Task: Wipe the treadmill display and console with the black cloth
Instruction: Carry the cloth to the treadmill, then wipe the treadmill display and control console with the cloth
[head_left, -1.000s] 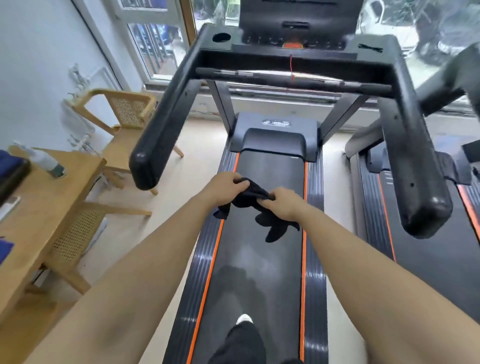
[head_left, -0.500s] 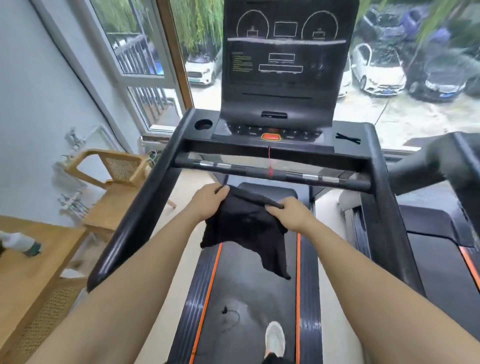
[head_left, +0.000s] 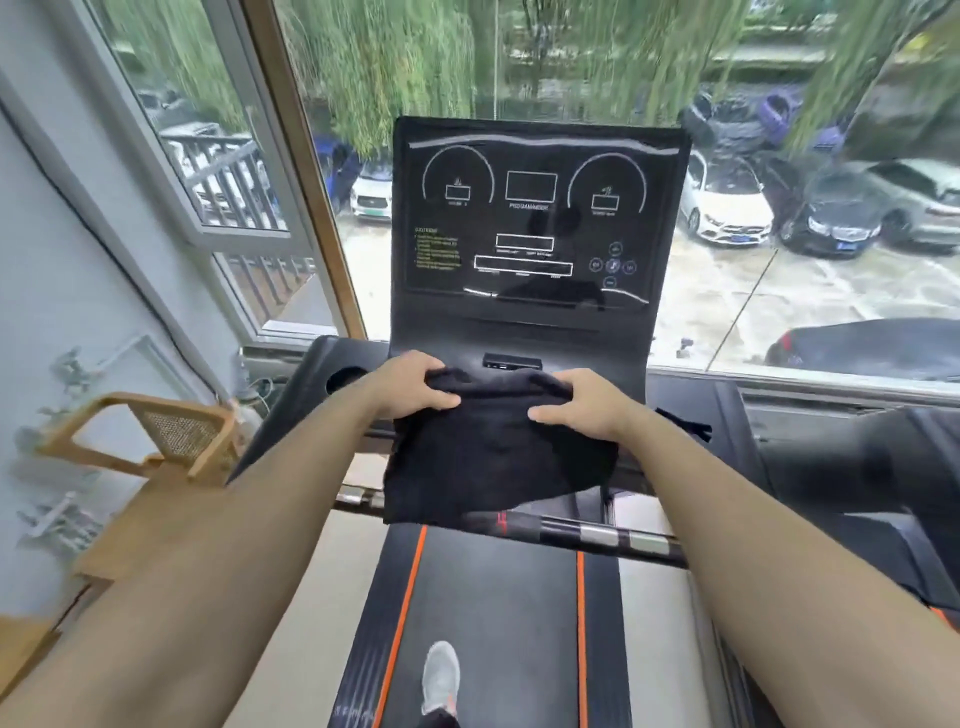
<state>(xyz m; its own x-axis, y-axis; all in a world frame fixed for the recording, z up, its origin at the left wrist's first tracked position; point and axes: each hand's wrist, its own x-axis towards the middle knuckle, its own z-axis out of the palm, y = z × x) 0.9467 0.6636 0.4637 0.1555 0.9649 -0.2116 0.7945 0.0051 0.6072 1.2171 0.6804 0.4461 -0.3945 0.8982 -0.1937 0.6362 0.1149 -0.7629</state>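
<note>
Holding the black cloth (head_left: 493, 447) by its top edge, your left hand (head_left: 415, 389) and right hand (head_left: 582, 402) each keep a closed grip on it, fingers curled over the upper hem and thumbs pressed on the front. The cloth hangs spread between them, just below the treadmill display (head_left: 535, 218) and in front of the console (head_left: 675, 395), its lower edge draped over the crossbar (head_left: 613, 535). Whether the cloth touches the console behind it cannot be told.

Compared with half a second ago, your hands have risen from below the crossbar to console height, and the view has tilted up so the whole dark screen now shows.

Below, the treadmill belt (head_left: 498, 623) runs between orange stripes, with a grey shoe (head_left: 440, 675) on it. A cup holder (head_left: 345, 376) sits in the console's left corner. To the left stands a wooden chair (head_left: 171, 436) against a pale wall. Beyond the window (head_left: 779, 156), parked cars (head_left: 727, 208) and hanging willow branches are visible.
</note>
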